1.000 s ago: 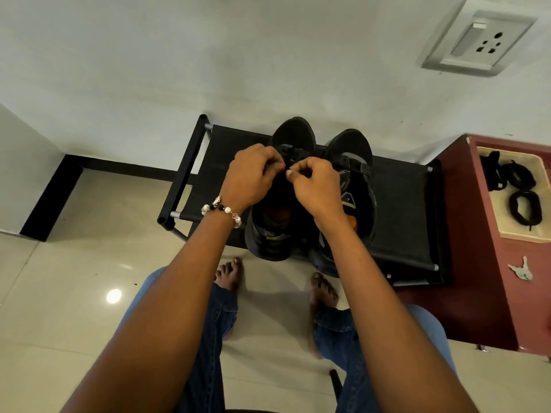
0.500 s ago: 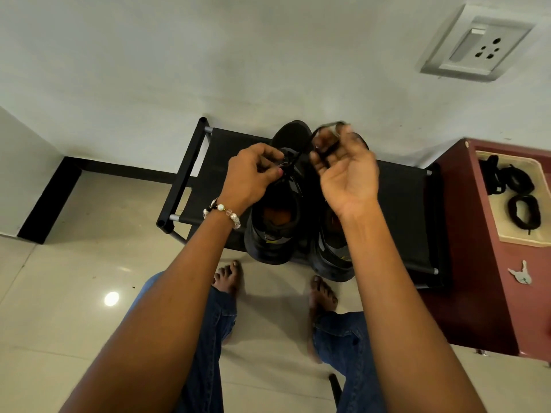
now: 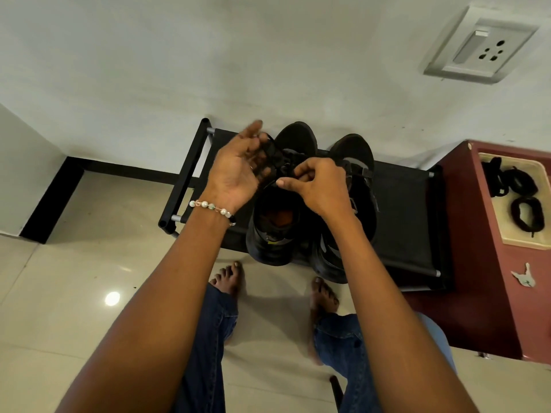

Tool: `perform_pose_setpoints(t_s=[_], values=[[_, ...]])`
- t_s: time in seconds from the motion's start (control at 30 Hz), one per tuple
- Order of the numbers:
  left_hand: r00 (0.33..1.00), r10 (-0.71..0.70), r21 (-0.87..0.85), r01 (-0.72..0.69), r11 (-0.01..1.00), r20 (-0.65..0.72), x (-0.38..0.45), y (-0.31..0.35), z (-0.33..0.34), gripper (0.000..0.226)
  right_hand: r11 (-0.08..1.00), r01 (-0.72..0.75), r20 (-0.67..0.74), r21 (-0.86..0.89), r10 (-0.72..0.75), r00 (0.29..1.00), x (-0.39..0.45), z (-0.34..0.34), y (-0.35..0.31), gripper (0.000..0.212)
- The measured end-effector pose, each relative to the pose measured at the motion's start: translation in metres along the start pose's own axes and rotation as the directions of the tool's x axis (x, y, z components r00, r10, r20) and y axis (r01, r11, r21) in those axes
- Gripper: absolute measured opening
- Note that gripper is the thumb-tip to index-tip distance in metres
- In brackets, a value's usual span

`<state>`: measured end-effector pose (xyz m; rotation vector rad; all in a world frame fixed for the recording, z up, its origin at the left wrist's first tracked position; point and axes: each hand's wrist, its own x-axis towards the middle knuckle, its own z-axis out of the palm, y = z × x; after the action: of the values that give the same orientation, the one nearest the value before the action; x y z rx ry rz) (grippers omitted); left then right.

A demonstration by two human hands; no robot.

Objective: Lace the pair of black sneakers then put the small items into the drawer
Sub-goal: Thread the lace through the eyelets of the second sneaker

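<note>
Sneakers (image 3: 310,204) unmoved on rack (image 3: 411,216); left hand (image 3: 238,171) now lifts lace (image 3: 272,150) palm-up, right hand (image 3: 319,184) dropped, pinching laces.

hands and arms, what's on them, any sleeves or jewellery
Both forearms are bare, with no sleeves in view. The left hand has a beaded bracelet at the wrist, pale pearl-like beads mixed with clear and dark ones. The right hand shows no jewellery.

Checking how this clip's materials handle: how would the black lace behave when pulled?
Probably floppy: the lace droops in a loop from the left hand. Likely light, since fingertips alone carry it. It may slip; the right hand pinches it at the sneaker.
</note>
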<state>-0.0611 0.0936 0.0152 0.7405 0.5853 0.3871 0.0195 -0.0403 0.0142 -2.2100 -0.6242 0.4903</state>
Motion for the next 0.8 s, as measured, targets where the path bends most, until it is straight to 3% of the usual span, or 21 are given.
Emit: perform_pose_setpoints(t_s=[0.13,0.23,0.3,0.33,0.43,0.5,0.53,0.57,0.6,0.67,0.7,0.77,0.8], values=[[0.978,0.155,-0.098,-0.17,0.981,-0.142,-0.001,0.012,-0.01,0.036,0.999,0.022,-0.002,0.03,-0.022,1.0,0.0,0.001,0.001,0.026],[0.95,0.189,0.014,-0.191,0.981,-0.247,0.001,0.013,-0.012,0.038,0.986,-0.026,0.013,0.163,0.024,1.0,0.001,0.001,0.0,0.006],[0.94,0.188,0.215,-0.129,0.968,-0.284,0.004,0.01,-0.014,0.04,0.921,-0.15,0.017,0.359,0.154,0.988,0.001,-0.002,-0.001,0.007],[0.931,0.194,0.399,-0.058,0.915,-0.309,0.006,0.007,-0.016,0.041,0.832,-0.233,0.051,0.504,0.24,0.969,0.002,-0.006,-0.003,0.01],[0.913,0.255,0.818,0.13,0.56,-0.319,0.01,-0.009,-0.023,0.04,0.443,-0.345,0.18,0.828,0.372,0.91,0.005,-0.023,-0.006,0.012],[0.903,0.357,0.911,0.08,0.404,-0.238,0.007,-0.013,-0.021,0.03,0.241,-0.264,0.17,0.934,0.351,0.921,0.007,-0.029,-0.005,0.012],[0.903,0.398,0.94,0.015,0.341,-0.159,0.005,-0.011,-0.018,0.024,0.221,-0.212,0.131,0.952,0.333,0.934,0.008,-0.029,-0.005,0.01],[0.913,0.403,0.954,-0.061,0.294,-0.066,0.003,-0.008,-0.015,0.018,0.292,-0.169,0.068,0.941,0.327,0.943,0.01,-0.028,-0.004,0.007],[0.928,0.372,0.955,-0.139,0.262,0.033,0.0,-0.004,-0.012,0.015,0.452,-0.146,-0.014,0.88,0.333,0.943,0.01,-0.026,-0.004,0.011],[0.946,0.245,0.945,-0.264,0.195,0.213,-0.006,0.001,-0.005,0.018,0.848,-0.166,-0.171,0.504,0.286,0.943,0.009,-0.024,-0.004,0.021],[0.943,0.189,0.948,-0.298,0.113,0.274,-0.008,0.001,-0.002,0.023,0.949,-0.159,-0.207,0.271,0.219,0.954,0.006,-0.023,-0.005,0.02],[0.93,0.148,0.941,-0.328,-0.087,0.338,-0.007,-0.004,-0.002,0.036,0.995,-0.075,-0.167,-0.065,0.063,0.984,-0.002,-0.021,-0.011,0.02],[0.928,0.153,0.938,-0.321,-0.132,0.339,-0.007,-0.007,-0.002,0.043,0.979,-0.036,-0.133,-0.202,0.009,0.991,-0.007,-0.019,-0.015,0.023]])
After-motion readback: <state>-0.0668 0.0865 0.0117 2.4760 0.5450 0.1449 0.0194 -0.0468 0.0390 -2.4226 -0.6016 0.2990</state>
